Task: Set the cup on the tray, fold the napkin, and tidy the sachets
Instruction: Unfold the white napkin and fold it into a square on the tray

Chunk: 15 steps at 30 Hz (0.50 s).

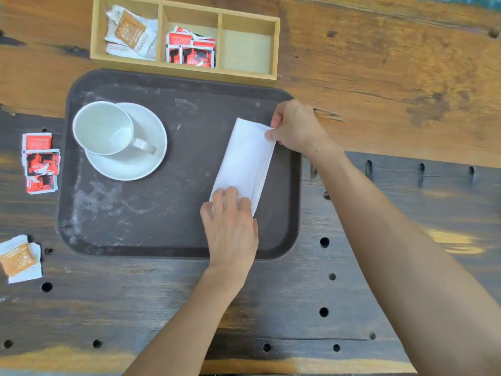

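A white cup (103,127) stands on a white saucer (146,164) at the left of the dark brown tray (141,213). A white napkin (244,161), folded into a long strip, lies slanted on the tray's right part. My left hand (231,223) presses flat on the napkin's near end with straight fingers. At the far end, my right hand (295,126) pinches the napkin's corner between thumb and fingers. Red sachets (40,162) lie on the table left of the tray. An orange sachet (19,257) lies at the near left.
A wooden organiser box (187,71) with three compartments stands behind the tray: orange sachets (132,33) in the left one, red sachets (191,48) in the middle, nothing in the right one. The dark tabletop has several round holes.
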Motion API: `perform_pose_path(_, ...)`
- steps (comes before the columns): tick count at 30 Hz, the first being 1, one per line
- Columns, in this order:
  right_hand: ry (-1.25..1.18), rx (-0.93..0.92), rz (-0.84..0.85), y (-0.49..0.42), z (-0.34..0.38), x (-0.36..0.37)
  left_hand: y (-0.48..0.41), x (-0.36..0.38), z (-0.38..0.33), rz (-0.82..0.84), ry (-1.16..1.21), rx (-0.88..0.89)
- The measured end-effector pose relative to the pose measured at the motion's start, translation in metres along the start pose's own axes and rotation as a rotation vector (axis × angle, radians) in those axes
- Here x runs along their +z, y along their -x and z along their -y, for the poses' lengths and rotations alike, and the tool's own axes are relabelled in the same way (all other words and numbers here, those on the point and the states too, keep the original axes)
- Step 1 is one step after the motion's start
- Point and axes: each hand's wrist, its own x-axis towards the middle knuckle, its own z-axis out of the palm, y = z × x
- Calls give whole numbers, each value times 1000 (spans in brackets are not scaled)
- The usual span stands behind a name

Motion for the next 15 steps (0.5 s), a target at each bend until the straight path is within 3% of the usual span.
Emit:
perform_pose_path(10, 226, -58, -44, 14, 0, 10, 4, -6, -2, -11, -49, 77)
perform_pose_path(15, 227, 3, -53, 25, -3, 9, 10, -1, 3, 5, -9, 96)
